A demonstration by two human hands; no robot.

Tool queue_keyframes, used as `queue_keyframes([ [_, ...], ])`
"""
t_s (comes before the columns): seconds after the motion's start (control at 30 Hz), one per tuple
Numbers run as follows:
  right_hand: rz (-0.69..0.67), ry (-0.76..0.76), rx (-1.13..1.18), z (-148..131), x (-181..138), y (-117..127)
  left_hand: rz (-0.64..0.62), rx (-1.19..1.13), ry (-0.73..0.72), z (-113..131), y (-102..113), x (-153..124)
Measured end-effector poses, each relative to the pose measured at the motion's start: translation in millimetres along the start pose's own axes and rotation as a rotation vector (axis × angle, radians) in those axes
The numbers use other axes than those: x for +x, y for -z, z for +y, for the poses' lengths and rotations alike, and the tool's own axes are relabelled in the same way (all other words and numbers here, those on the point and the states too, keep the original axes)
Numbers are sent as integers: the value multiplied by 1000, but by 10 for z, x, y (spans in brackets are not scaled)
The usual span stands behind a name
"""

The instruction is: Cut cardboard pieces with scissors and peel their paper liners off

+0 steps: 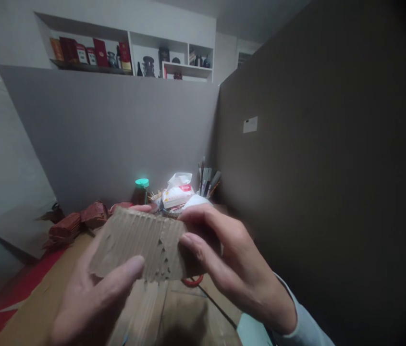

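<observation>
Held up in front of me is a piece of corrugated cardboard point(134, 242), its ridges exposed and a torn, ragged line crossing it toward the right. My left hand point(96, 295) grips its left part, thumb on the near face and fingers behind. The right end sits in the pinch of my right hand point(237, 264), thumb in front and index finger along the top edge. Below the piece, a red ring-shaped handle point(192, 282) shows, mostly covered. Ridged cardboard point(145, 307) lies underneath on the table.
Reddish-brown wrapped bundles point(94, 214) line the table's left back. Behind the hands stand a jar with a green lid point(141, 183), a tissue pack point(178, 194) and a holder of pens or brushes point(208, 180). Grey partitions point(134, 125) enclose the back and right.
</observation>
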State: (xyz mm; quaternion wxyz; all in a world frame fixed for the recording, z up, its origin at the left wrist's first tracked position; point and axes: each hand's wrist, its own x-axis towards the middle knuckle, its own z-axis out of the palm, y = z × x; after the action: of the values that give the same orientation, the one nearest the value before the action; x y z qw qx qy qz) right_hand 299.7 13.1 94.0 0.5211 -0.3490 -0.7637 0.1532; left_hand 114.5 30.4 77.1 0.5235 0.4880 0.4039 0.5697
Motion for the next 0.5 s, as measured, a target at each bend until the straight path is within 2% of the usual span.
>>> queue_keyframes([
  [0.13,23,-12,-20,12,14,-29,24,-252,171,-36,-60,7],
  [0.27,43,-21,-31,27,15,-44,-26,-429,114,-16,-150,-22],
  [0.4,118,32,-142,48,-1,-83,65,-356,61,2,-221,-49],
  [0.5,238,157,-331,29,-14,-140,74,-240,22,-32,-205,-30],
])
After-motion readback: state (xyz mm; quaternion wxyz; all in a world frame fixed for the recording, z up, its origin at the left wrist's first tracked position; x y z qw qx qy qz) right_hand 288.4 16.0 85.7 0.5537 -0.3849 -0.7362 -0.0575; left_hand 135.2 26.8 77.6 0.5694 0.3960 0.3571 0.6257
